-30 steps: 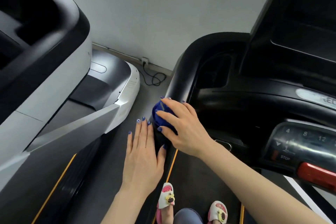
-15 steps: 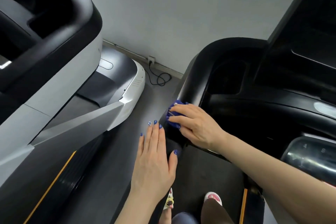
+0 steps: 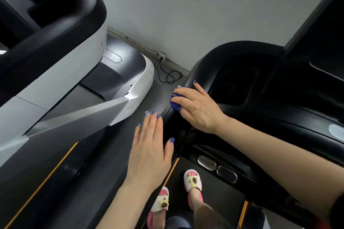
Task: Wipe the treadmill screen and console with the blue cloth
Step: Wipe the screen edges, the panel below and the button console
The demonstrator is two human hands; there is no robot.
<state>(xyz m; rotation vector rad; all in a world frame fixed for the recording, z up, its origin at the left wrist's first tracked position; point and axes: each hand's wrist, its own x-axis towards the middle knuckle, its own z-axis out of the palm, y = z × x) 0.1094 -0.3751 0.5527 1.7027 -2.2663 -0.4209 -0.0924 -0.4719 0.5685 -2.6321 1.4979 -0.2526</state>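
The black treadmill console (image 3: 242, 102) fills the right side, and the work sits at its rounded left corner; there the right hand (image 3: 197, 106) presses the bunched blue cloth (image 3: 176, 105) against the outer edge, fingers curled over it so only a small wad shows past the fingertips. To do this stretch well, I would judge, the cloth wants opening out a little so more of it meets the curve, and the strokes should follow the rim round toward the recessed tray (image 3: 234, 83) rather than dabbing at one spot. The left hand (image 3: 149, 152) lies flat, fingers straight and close together, thumb out, by the console's lower left edge; whether it touches I cannot tell. The screen is cut off at the right; the tray's depths are too dark to read; most of the cloth is hidden under the palm.
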